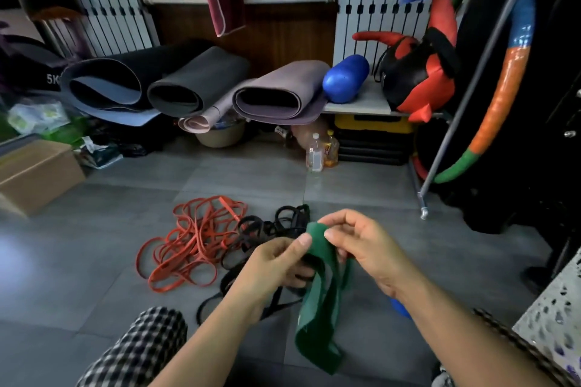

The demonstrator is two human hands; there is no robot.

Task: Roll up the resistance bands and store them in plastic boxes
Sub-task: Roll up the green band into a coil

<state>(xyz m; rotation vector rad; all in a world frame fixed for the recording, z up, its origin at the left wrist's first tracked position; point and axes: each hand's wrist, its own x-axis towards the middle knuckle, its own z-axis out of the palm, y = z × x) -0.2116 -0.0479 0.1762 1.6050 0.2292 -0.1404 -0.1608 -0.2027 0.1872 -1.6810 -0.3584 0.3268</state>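
— Left grip (pixel 276 264) and right grip (pixel 361 248): what do they hold?
— Both are clamped on the top fold of a green band (pixel 317 308), thumbs pressed to it, in the air above the floor (pixel 94 261). Its long tail hangs down between the forearms.
— And the other bands?
— Red bands (pixel 195 239) lie in a tangled heap mid-floor. Black bands (pixel 267 229) are tangled just beside them on the right, partly behind the left grip. Rolled mats (pixel 195 82) lie along the far wall.

Dim indoor light; pale glare washes the floor (pixel 28 248) at its left edge; straight lines bow outward, corners blur softly.
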